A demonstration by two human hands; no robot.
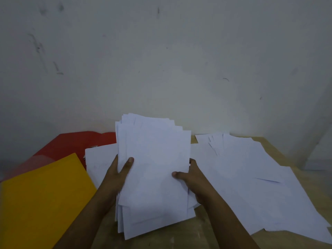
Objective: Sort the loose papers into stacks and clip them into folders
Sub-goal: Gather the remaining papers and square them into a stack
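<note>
While both hands clamp it from the sides, a thick stack of white papers stands tilted up off the bench, mid-frame, lower edge just above or touching the wood, can't tell which. Sheets are uneven: top edges fan out in steps, bottom corners stick out at different lengths, side edges not squared. Faces look blank.

Left hand grips the stack's left edge, thumb on the front sheet, fingers hidden behind the paper. Right hand grips the right edge, thumb pressed on the front, fingers wrapped round the back and out of sight.

More loose sheets lie spread flat over the right side of the bench, overlapping, some skewed; they run off the right frame edge. Another white sheet lies flat behind the left hand, partly covered by the held stack; faint marks on it, possibly writing, too blurred to read.

Yellow folder lies at lower left, cut off by the left and bottom edges. Red folder sits behind it, partly under the yellow one and the white sheet; a small light mark near its inner edge is too small to make out.

Scuffed pale wall fills the upper half.
</note>
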